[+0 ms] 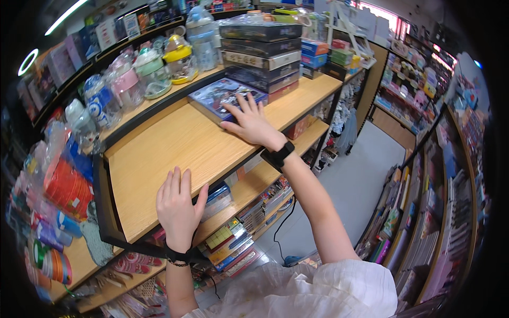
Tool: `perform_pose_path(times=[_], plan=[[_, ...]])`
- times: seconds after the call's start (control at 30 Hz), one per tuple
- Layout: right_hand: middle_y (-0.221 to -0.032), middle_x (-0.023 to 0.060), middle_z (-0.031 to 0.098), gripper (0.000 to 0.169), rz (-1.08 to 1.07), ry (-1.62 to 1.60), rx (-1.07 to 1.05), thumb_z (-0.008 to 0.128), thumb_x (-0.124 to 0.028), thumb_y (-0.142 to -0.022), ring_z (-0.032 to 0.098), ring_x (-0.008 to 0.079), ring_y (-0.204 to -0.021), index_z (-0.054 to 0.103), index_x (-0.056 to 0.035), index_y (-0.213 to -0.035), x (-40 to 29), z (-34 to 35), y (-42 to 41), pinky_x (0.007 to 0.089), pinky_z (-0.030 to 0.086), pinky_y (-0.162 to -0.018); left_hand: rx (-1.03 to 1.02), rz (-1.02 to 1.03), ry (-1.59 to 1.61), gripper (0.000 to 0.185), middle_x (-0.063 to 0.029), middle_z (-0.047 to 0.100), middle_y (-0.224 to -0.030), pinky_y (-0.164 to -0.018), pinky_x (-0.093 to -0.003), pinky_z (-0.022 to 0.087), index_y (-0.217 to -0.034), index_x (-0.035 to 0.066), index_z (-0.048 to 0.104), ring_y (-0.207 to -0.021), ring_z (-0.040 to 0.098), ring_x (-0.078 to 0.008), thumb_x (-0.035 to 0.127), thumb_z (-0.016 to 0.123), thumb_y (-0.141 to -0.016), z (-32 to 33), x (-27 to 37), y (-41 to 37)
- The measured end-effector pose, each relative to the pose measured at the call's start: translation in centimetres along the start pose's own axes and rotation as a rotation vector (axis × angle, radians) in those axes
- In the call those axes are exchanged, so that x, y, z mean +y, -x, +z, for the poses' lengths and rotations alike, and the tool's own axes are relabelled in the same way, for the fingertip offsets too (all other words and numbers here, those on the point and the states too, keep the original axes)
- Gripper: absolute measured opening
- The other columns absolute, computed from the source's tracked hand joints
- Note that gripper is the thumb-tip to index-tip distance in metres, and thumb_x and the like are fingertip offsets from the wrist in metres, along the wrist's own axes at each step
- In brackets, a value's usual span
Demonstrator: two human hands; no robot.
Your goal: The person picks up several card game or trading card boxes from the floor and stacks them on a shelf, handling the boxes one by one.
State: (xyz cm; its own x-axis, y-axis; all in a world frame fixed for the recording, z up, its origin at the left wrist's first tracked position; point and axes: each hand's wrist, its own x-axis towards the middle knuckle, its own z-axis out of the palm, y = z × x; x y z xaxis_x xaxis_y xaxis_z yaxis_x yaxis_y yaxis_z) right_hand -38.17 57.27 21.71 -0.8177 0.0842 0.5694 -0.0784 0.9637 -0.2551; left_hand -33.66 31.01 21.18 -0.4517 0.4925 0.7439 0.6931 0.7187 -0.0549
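My right hand lies with spread fingers on a flat blue box with a printed picture lid, on the light wooden shelf top. My left hand rests palm down at the shelf's front edge, thumb apart, with nothing held. Behind the flat box rises a stack of dark boxes, with a lighter one among them. Each wrist wears a black band, and a thin bracelet circles the left one.
Plastic-wrapped bottles line the raised ledge behind. A red basket and ribbon spools are at the left. Books and packs fill lower shelves. A black cable hangs near the floor; a magazine rack stands at the right.
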Motion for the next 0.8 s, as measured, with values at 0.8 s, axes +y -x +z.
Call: perform_pose_path(times=[0.8], plan=[[-0.12,0.017,0.049,0.029,-0.015,-1.061,0.159,0.055,-0.007,-0.082,0.044,0.0312,-0.116,0.053,-0.0025,-0.111,-19.0,1.9,18.7,0.0376,0.032,-0.098,-0.405,-0.626,0.208,0.021,-0.0125,0.058,-0.106,-0.095,-0.0427,0.033,-0.097,0.004,0.06,-0.109,0.048,-0.0322,0.011,0.054,-0.079,-10.2,-5.9,35.0]])
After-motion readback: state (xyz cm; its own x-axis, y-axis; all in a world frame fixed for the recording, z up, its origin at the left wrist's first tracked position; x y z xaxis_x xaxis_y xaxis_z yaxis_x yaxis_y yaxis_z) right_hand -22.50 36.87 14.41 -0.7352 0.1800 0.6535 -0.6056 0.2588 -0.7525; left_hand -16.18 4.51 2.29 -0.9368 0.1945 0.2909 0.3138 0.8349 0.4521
